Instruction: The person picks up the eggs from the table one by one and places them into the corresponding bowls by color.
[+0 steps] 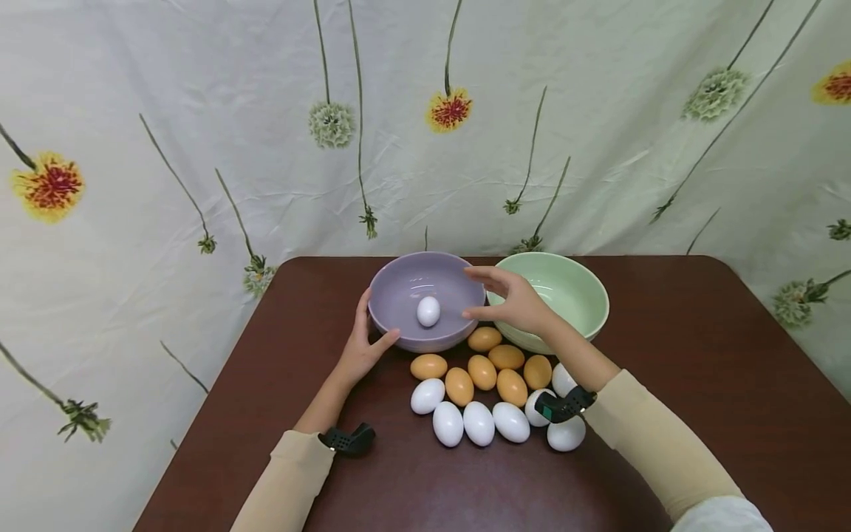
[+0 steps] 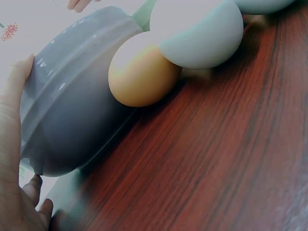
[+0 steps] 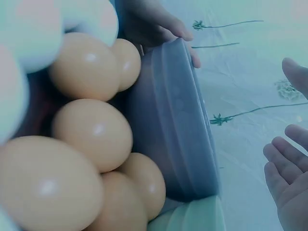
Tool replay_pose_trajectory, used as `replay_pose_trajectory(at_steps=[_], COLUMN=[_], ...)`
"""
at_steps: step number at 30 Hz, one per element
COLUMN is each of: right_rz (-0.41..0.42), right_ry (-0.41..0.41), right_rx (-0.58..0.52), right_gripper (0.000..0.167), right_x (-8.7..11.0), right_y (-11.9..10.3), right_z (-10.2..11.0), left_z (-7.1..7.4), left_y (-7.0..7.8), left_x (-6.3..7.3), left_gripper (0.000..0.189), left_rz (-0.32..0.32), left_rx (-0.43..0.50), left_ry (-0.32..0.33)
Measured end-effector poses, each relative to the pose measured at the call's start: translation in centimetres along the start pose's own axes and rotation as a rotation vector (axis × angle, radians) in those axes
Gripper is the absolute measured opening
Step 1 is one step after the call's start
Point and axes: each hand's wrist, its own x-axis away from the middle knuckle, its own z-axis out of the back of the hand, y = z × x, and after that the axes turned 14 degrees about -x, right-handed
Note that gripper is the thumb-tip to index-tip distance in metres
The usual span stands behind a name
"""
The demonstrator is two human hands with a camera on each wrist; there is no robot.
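Note:
In the head view, a purple bowl (image 1: 392,295) stands on the table with one white egg (image 1: 428,312) inside. My left hand (image 1: 357,353) holds this bowl at its left side, thumb by the front rim. The left wrist view shows the thumb and fingertips against the bowl's outer wall (image 2: 72,106). Over the bowl's right rim hovers my right hand (image 1: 515,299), thumb and fingers spread apart with nothing between them. The right wrist view also shows this hand (image 3: 293,178) empty.
A green bowl (image 1: 575,295) stands right of the purple one, partly behind my right hand. Several brown eggs (image 1: 459,386) lie in front of the bowls. Several white eggs (image 1: 479,423) lie nearer, some partly under my right forearm. A flowered cloth (image 1: 266,111) hangs behind the table (image 1: 678,332).

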Motion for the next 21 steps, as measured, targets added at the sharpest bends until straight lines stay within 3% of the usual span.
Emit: replay_pose_trajectory(at_steps=[7,21], right_rz=[-0.001,0.106], right_ry=[0.004,0.041], right_rx=[0.005,-0.068], right_gripper=[0.07,0.065], right_x=[3.1,8.8], right_y=[0.3,0.8], right_z=[0.7,2.0], left_z=[-0.1,-0.1], left_y=[0.1,-0.1], left_x=[0.0,-0.1], left_gripper=[0.092,0.092], left_rz=[0.009,0.015], left_rx=[-0.001,-0.013], left_ry=[-0.004,-0.01])
